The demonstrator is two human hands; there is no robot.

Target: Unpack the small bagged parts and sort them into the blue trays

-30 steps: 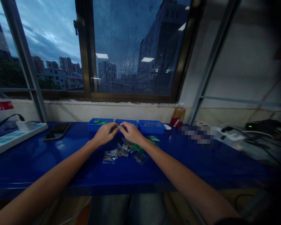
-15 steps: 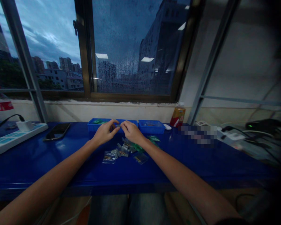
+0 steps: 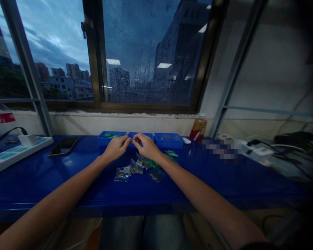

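My left hand (image 3: 118,146) and my right hand (image 3: 146,146) meet fingertip to fingertip in front of the blue bins. Both are closed in a pinch around something small between them, too small to name. Below them on the blue table lie small clear plastic bags (image 3: 122,174) with thin brass-coloured pieces inside; another such bag (image 3: 157,175) lies under my right wrist. Green packets (image 3: 171,153) show beside my right forearm. Behind the hands stand a left blue bin (image 3: 101,141) with green packets, a middle blue bin (image 3: 150,134) and a right blue bin (image 3: 169,144).
A phone (image 3: 64,146) and a white power strip (image 3: 21,152) lie at left, near a red-labelled bottle (image 3: 2,116). At right stand an amber drink bottle (image 3: 199,128) and a white rounded object (image 3: 186,141). Cables and plugs (image 3: 261,152) crowd the far right.
My left hand's fingers, apart before, have closed in a pinch at my right fingertips. My right hand has barely moved. The bags and bins have not moved.
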